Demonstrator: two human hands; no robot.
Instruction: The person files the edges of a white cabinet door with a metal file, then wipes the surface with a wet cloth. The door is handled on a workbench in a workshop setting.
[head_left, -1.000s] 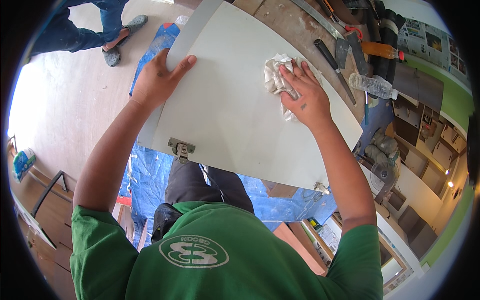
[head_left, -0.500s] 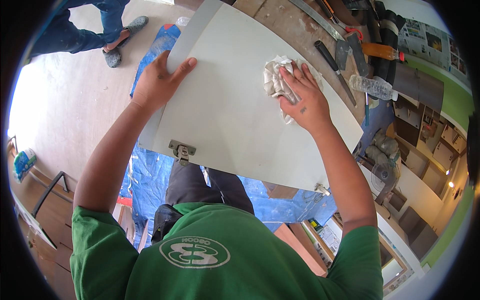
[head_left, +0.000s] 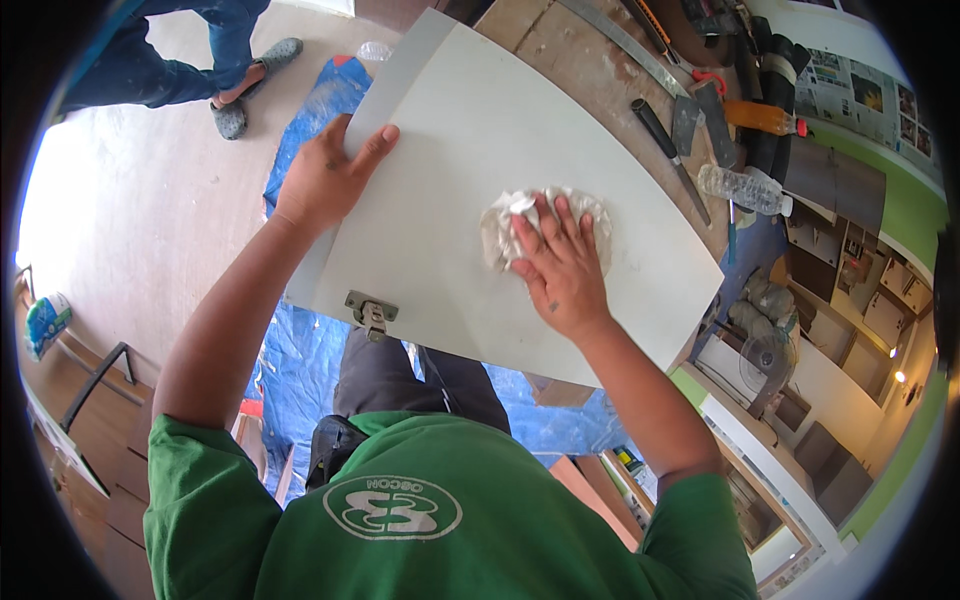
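Note:
A white cabinet door [head_left: 440, 250] lies flat before me, with a metal hinge [head_left: 372, 312] on its near edge. My left hand [head_left: 325, 175] is closed round the left edge of this panel, thumb on the top face and the other fingers mostly hidden beyond the edge. Near the middle of the door, my right hand [head_left: 565, 265] holds a crumpled white cloth [head_left: 500, 235] down against the surface. Its fingers are bent a little and spread over the cloth, part of which bunches out on either side.
Beyond the door, a worn work surface [head_left: 590, 95] carries a black-handled saw [head_left: 668, 150], putty knives [head_left: 700, 120], an orange bottle [head_left: 762, 118] and a clear bottle [head_left: 745, 188]. Blue sheeting [head_left: 315, 350] lies below. Another person's legs [head_left: 190, 60] stand at far left. A fan [head_left: 768, 355] is at right.
My right hand has slid the cloth left and nearer to me across the door, and its fingers are more spread. My left hand keeps its hold on the edge.

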